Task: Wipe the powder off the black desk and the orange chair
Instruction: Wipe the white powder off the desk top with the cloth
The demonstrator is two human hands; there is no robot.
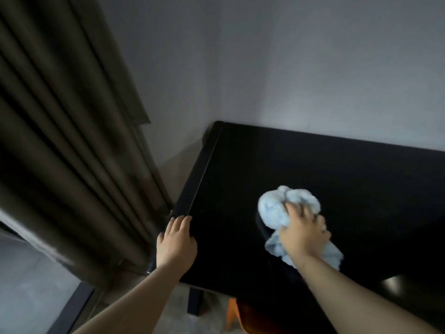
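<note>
Right hand [304, 233] grips a crumpled light-blue cloth [286, 208] on the glossy black desk [240, 179]; left hand [175, 242] rests flat on its corner; wiped powder may fall onto the orange chair [232, 312] underneath

Premises: domestic room, likely bedroom or study corner in home. Evidence: black counter [313, 165] set into corner against plain pale painted wall [265, 68]. Heavy dark pleated curtain [60, 141] hangs full height at left, beside glazed pane with dark frame [69, 307]. Orange chair [232, 312] tucked under counter's near edge. Pale floor [175, 307] visible beneath. Lighting dim. No commercial fittings, signage or equipment in view.
</note>
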